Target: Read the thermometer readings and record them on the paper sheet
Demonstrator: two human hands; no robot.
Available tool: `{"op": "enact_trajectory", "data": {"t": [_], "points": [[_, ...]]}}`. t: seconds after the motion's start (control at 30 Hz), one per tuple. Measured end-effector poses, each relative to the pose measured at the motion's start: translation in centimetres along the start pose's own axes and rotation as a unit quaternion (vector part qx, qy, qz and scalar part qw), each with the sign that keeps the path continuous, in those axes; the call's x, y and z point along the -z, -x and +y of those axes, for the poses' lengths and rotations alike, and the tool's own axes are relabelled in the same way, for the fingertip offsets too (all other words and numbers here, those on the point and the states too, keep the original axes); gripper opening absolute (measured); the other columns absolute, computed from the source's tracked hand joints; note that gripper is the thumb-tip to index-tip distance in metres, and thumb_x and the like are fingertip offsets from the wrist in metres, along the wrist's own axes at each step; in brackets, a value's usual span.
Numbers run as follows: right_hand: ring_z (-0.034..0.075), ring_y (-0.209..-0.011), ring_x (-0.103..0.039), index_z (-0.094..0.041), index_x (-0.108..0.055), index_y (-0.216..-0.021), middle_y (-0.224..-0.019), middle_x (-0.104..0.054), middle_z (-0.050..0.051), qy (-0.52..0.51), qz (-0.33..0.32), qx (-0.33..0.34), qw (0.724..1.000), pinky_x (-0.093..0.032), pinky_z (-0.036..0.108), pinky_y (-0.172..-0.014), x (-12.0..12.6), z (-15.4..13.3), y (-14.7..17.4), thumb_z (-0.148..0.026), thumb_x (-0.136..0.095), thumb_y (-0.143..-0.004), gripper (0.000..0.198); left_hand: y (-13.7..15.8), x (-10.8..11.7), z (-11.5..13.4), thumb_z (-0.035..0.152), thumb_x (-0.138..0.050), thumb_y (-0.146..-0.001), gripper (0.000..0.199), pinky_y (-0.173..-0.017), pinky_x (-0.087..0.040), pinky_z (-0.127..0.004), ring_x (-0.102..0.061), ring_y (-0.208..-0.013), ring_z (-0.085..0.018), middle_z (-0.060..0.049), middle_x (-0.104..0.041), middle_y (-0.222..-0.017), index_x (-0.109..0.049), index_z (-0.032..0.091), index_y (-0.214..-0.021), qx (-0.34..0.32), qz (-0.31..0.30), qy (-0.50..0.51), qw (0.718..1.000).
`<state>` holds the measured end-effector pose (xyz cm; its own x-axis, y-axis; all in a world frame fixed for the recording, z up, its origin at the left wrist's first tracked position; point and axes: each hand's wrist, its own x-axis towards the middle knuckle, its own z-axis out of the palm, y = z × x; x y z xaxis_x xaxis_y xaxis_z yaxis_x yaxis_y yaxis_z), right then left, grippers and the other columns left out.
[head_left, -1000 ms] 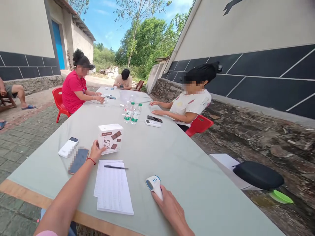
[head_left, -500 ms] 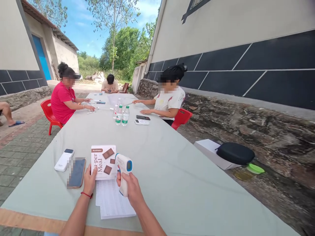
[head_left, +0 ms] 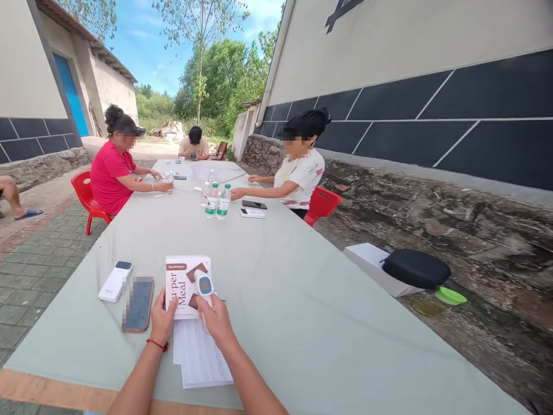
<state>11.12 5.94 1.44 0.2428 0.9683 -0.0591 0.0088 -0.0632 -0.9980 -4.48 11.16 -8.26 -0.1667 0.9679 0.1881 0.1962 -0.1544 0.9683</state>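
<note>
My left hand grips the lower left edge of a white and brown box printed with "NutriMotion" and "Meal". The box stands tilted, its front facing me. My right hand is closed around the handle of a white infrared thermometer with a small blue-rimmed display. The thermometer is in front of the box's right half and covers part of the printed brown squares. Printed paper sheets lie on the table below the box. Left of my left hand lie a phone and a white power bank.
Plastic water bottles stand mid-table, near a dark phone and a white device. Three people sit around the cloth-covered table. A black case rests on a white box at the right.
My right hand has swung the thermometer left, from beside the box to in front of it, display turned towards me. The person at right has moved a hand towards the bottles.
</note>
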Motion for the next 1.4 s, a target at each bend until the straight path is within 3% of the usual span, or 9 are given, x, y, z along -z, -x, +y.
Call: {"op": "enact_trajectory", "data": {"t": [0.6, 0.83, 1.17, 1.3, 1.4], "points": [[0.016, -0.059, -0.049, -0.020, -0.055, -0.074, -0.058, -0.055, -0.002, 0.034, 0.029, -0.015, 0.999, -0.039, 0.027, -0.059, 0.0, -0.4, 0.3, -0.045, -0.053, -0.076, 0.025, 0.1, 0.0, 1.9, 0.051, -0.069, -0.073, 0.056, -0.100, -0.043, -0.040, -0.058, -0.114, -0.029, -0.011, -0.067, -0.115, -0.063, 0.017, -0.117, 0.018, -0.004, -0.001, 1.000], [0.017, -0.067, -0.053, -0.019, -0.056, -0.079, -0.063, -0.056, -0.002, 0.016, 0.025, -0.007, 1.000, -0.041, 0.028, -0.065, 0.0, -2.3, 1.0, -0.041, -0.051, -0.076, 0.022, -0.6, 0.1, 3.4, 0.056, -0.060, -0.078, 0.053, -0.089, -0.048, -0.036, -0.062, -0.103, -0.026, -0.010, -0.068, -0.112, -0.062, 0.017, -0.114, -0.017, -0.031, -0.037, 0.999], [0.017, -0.076, -0.056, -0.017, -0.062, -0.099, -0.085, -0.066, 0.002, -0.055, 0.003, 0.068, 0.996, -0.044, 0.026, -0.069, 3.8, -7.6, 6.6, -0.038, -0.054, -0.078, 0.031, -1.4, 0.0, 4.2, 0.057, -0.057, -0.080, 0.050, -0.085, -0.047, -0.035, -0.062, -0.100, -0.026, -0.010, -0.069, -0.107, -0.062, 0.016, -0.109, -0.030, -0.031, -0.064, 0.997], [0.018, -0.080, -0.059, -0.019, -0.063, -0.106, -0.091, -0.068, 0.002, -0.012, 0.031, 0.083, 0.996, -0.045, 0.027, -0.070, 5.6, -6.4, 6.7, -0.038, -0.054, -0.080, 0.034, -1.7, 0.1, 4.5, 0.055, -0.061, -0.079, 0.048, -0.088, -0.047, -0.036, -0.061, -0.104, -0.027, -0.010, -0.067, -0.109, -0.061, 0.017, -0.108, -0.035, -0.042, -0.045, 0.997], [0.020, -0.088, -0.060, -0.020, -0.058, -0.118, -0.103, -0.068, 0.004, 0.121, 0.091, 0.083, 0.985, -0.045, 0.029, -0.075, 8.2, -3.1, 4.8, -0.035, -0.055, -0.080, 0.041, -2.2, 0.8, 5.2, 0.051, -0.071, -0.072, 0.055, -0.092, -0.048, -0.037, -0.060, -0.109, -0.026, -0.011, -0.065, -0.117, -0.058, 0.019, -0.114, 0.012, -0.123, 0.047, 0.991]]}}
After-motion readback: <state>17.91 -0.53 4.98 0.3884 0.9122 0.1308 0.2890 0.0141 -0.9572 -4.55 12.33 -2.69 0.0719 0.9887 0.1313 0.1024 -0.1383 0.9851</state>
